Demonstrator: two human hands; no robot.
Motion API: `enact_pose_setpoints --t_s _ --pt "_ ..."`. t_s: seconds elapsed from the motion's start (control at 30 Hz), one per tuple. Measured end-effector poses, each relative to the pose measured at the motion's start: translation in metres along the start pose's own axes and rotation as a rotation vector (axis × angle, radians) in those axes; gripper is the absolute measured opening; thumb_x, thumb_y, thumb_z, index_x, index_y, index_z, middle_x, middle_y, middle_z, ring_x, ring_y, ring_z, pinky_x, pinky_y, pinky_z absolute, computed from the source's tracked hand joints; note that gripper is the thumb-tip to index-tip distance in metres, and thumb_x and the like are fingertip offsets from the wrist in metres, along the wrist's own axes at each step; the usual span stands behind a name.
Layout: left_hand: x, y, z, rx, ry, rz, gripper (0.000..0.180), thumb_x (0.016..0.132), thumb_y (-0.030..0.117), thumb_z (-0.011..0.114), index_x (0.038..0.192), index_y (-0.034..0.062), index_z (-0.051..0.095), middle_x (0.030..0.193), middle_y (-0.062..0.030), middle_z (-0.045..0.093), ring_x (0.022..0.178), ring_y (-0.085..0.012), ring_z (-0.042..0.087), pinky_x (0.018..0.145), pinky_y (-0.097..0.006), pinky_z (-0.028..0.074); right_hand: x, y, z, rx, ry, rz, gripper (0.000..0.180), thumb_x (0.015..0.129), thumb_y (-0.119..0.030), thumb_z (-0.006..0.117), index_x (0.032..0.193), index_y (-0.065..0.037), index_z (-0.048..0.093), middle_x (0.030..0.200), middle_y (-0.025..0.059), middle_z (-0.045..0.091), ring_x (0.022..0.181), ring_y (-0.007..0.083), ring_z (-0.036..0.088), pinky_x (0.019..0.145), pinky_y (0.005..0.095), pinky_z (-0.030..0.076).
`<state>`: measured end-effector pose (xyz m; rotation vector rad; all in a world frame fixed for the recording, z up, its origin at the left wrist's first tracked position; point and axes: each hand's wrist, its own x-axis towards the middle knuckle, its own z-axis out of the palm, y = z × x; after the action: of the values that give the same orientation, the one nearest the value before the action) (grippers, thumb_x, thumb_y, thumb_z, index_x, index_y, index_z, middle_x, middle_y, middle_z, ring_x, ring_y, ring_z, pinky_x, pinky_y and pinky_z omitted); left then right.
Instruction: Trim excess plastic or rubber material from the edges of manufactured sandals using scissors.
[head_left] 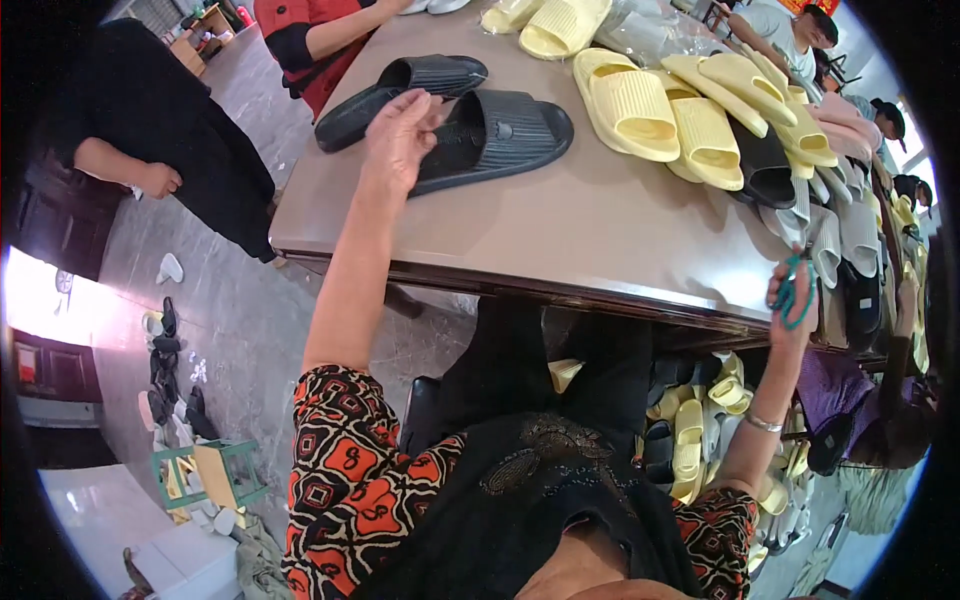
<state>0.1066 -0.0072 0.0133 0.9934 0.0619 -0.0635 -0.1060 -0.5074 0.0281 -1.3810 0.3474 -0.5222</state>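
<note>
My left hand (402,140) is over a pair of dark grey ribbed slippers on the table, its thumb and fingers pressed together. Whatever they pinch, if anything, is too small to make out. The near slipper (525,130) lies just right of this hand, toe to the right and its heel partly hidden by the hand. Behind it rests the far slipper (432,72), also toe to the right. At the table's right edge, my right hand (792,300) holds scissors (797,290) with green handles, fingers around the loops.
Yellow slippers (630,105) are heaped across the table's back right, with a dark slipper (765,165) and clear plastic wrap (655,35) among them. A person in black (150,120) stands at left; a red-clad person (290,45) is behind the table. More slippers (690,435) lie below the table.
</note>
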Motion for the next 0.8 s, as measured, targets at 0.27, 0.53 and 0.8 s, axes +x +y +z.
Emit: enact_pose_setpoints --t_s 0.27,0.53,0.8 --pt "0.021 0.007 -0.006 1.669 -0.043 0.961 0.017 0.081 0.018 0.063 0.096 0.0102 0.066 0.085 -0.0082 0.061 0.081 -0.0276 0.061 0.069 -0.038 0.048 -0.066 0.019 0.120 0.148 -0.635 0.468 0.061 0.088 -0.051 0.052 0.122 -0.001 0.046 0.075 0.0065 0.055 0.056 0.0148 0.049 0.046 0.0262 0.038" --pt "0.020 0.004 -0.001 1.717 -0.135 0.807 0.015 0.084 0.018 0.058 0.093 0.0103 0.067 0.086 -0.0120 0.060 0.086 -0.0311 0.060 0.073 -0.038 0.046 -0.066 0.038 0.250 0.282 -0.988 0.788 0.067 0.086 -0.061 0.049 0.119 -0.003 0.050 0.090 0.0115 0.063 0.076 0.0214 0.061 0.065 0.0328 0.049" --pt "0.016 -0.004 0.003 1.607 -0.139 0.858 0.012 0.083 0.015 0.059 0.090 0.0085 0.067 0.083 -0.0129 0.061 0.082 -0.0324 0.060 0.071 -0.037 0.047 -0.022 0.067 0.350 0.236 -0.865 0.793 0.052 0.085 -0.053 0.058 0.102 -0.004 0.055 0.077 0.0082 0.060 0.057 0.0161 0.057 0.050 0.0244 0.045"
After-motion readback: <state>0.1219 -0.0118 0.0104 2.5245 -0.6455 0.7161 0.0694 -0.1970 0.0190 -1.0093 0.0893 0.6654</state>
